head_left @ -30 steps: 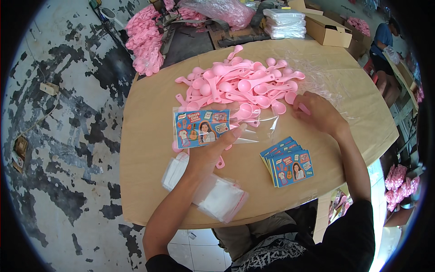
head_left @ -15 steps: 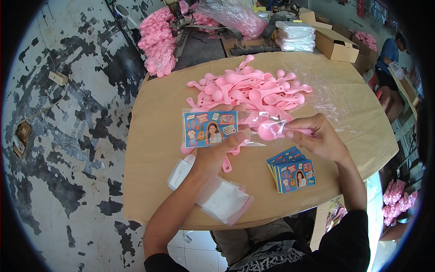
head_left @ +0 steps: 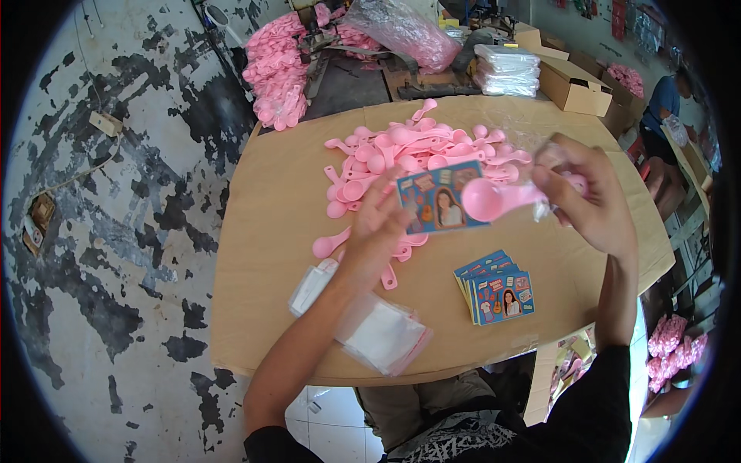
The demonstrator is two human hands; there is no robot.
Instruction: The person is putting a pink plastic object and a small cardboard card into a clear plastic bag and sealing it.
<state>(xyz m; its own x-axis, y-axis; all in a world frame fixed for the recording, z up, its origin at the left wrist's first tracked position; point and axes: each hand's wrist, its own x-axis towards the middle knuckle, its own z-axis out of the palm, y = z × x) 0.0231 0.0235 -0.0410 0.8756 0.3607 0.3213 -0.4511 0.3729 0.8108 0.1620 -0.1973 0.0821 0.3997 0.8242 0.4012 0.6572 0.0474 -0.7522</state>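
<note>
One printed card [head_left: 438, 197] is pinched in the left hand [head_left: 378, 231]; the right hand [head_left: 590, 197] grips a pink spoon [head_left: 494, 197] above the desk [head_left: 262, 231]. Judged barely begun: spoon heap [head_left: 417, 150], card stack [head_left: 498, 289] and clear bags [head_left: 378, 332] remain.

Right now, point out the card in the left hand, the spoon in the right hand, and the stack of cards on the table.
Card [head_left: 440, 198]: head view, middle of its printed face.
Spoon [head_left: 485, 199]: head view, on its round bowl.
Card stack [head_left: 500, 292]: head view, face of the top card.
</note>
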